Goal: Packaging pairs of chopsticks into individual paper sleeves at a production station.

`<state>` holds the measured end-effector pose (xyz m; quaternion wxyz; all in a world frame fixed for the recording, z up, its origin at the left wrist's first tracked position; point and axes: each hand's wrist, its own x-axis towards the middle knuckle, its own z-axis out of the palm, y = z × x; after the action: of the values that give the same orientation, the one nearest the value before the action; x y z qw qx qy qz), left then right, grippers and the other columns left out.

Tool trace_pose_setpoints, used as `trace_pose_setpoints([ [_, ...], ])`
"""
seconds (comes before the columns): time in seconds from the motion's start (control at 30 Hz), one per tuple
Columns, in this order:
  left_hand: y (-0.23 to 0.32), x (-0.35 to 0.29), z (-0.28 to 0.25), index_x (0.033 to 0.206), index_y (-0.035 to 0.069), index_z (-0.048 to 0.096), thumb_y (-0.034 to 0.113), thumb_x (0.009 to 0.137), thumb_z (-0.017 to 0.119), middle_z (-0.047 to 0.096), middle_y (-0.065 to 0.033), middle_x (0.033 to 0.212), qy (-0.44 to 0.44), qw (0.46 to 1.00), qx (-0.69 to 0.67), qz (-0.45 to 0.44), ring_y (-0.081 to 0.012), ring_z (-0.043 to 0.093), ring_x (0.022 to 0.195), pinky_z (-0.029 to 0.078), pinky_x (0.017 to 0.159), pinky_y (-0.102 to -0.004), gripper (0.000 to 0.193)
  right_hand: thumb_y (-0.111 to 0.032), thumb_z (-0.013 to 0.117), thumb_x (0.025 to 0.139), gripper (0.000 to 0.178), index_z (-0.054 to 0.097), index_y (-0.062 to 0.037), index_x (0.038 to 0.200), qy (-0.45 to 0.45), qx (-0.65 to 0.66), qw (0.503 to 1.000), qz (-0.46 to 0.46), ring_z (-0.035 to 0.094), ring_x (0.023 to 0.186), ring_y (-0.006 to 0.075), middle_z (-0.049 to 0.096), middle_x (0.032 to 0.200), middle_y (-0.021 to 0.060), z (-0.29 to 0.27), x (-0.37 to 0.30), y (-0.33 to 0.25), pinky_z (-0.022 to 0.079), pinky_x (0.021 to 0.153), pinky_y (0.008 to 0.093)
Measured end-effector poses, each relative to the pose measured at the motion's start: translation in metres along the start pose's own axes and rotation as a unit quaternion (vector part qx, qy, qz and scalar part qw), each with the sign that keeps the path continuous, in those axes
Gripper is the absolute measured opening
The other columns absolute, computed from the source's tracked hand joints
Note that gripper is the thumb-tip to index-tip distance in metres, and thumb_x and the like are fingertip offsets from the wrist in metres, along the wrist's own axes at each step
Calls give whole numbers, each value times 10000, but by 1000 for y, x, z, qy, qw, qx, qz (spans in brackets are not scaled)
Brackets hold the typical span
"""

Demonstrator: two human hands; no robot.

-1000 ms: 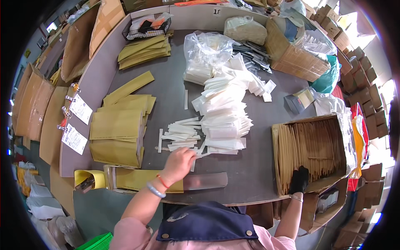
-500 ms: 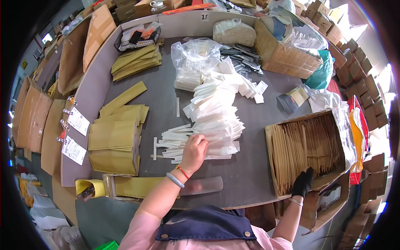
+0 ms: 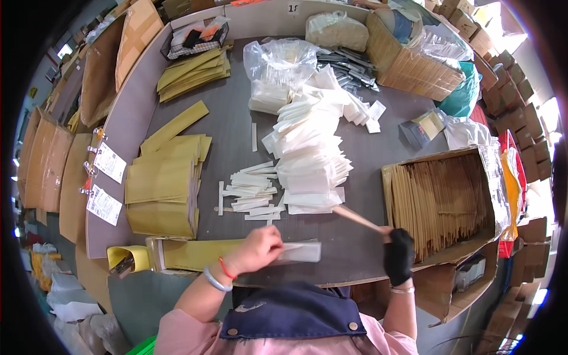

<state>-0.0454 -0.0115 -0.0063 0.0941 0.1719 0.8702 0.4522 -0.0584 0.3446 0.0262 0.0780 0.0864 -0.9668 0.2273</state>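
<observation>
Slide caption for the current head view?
Bare left hand at a flat, whitish translucent strip; black-gloved right hand holding a thin brown flat piece near heaped flat white packets.

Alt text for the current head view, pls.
A black-gloved right hand holds a slim tan strip over a grey table; the bare left hand is at a pale strip by the front edge. White packets heap mid-table, yellow-brown envelopes lie left, and an open carton of tan pieces stands right.

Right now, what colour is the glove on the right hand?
Black; the glove shows best in the head view.
</observation>
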Motion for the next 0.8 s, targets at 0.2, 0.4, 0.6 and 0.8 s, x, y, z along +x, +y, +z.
trace_pose_setpoints([
  [0.2,3,-41,22,890,40,714,117,692,799,616,-75,1001,70,986,153,-6,-293,557,1005,458,908,-426,228,-103,686,852,217,734,-146,1059,-148,142,976,-68,585,677,302,582,745,104,49,-5,-29,467,631,407],
  [0.4,-4,-69,6,1129,43,677,226,615,866,587,-96,1143,112,977,174,-44,-323,501,1111,427,962,-440,578,-68,705,791,298,741,-177,1067,-219,26,960,-173,607,713,282,597,753,82,72,-7,-35,511,668,413],
  [0.6,6,-51,13,1266,16,577,274,561,884,573,-104,1189,68,975,210,-20,-318,499,1108,409,980,-439,811,-68,712,784,180,720,-120,957,-125,138,966,-181,631,771,308,633,826,115,102,-1,-41,529,706,413],
  [0.8,4,-36,32,1273,36,579,200,566,869,547,-115,1241,55,980,192,-6,-323,501,1129,419,971,-453,782,-121,783,800,306,645,-65,1068,-200,314,926,-61,661,875,280,619,997,132,138,-24,-96,542,765,347],
])
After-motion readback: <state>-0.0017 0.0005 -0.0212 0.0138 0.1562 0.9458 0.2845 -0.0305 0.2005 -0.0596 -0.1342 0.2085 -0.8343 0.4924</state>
